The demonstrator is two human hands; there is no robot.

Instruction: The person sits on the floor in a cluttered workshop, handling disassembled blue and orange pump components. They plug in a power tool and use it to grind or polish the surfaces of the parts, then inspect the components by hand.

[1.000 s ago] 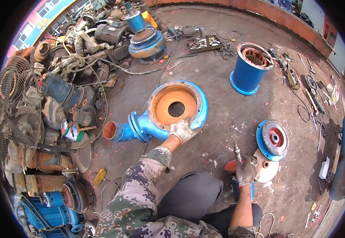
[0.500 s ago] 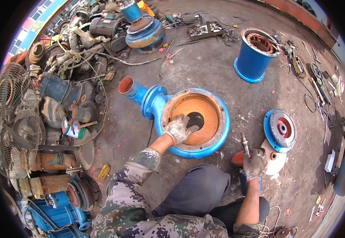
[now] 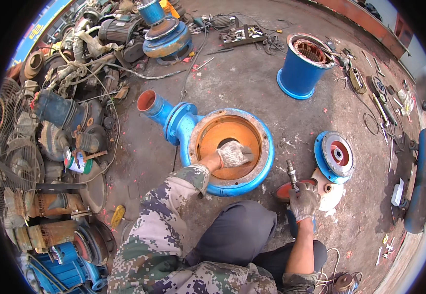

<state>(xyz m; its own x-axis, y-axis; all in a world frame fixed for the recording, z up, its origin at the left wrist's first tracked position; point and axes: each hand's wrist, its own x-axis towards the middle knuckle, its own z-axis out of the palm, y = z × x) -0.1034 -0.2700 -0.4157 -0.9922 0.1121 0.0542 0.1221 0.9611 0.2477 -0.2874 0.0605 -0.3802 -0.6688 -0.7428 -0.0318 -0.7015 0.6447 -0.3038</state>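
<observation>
The blue volute pump casing (image 3: 189, 131) lies in the centre of the frame. Over its round opening, the left hand (image 3: 235, 155) has curled fingers; I cannot tell if they hold something. At lower right, the right hand (image 3: 303, 202) grips a metal shaft (image 3: 292, 172) tightly.

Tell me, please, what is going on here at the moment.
A person is handling pump parts outdoors. Their gloved left hand is in the opening of a blue pump casing, over its orange inner face. Their gloved right hand is at the lower part of an upright metal shaft; how firmly it grips is unclear. A flanged disc lies to the right, overlapping a pale plate, and an open-topped blue cylinder stands farther off.
</observation>
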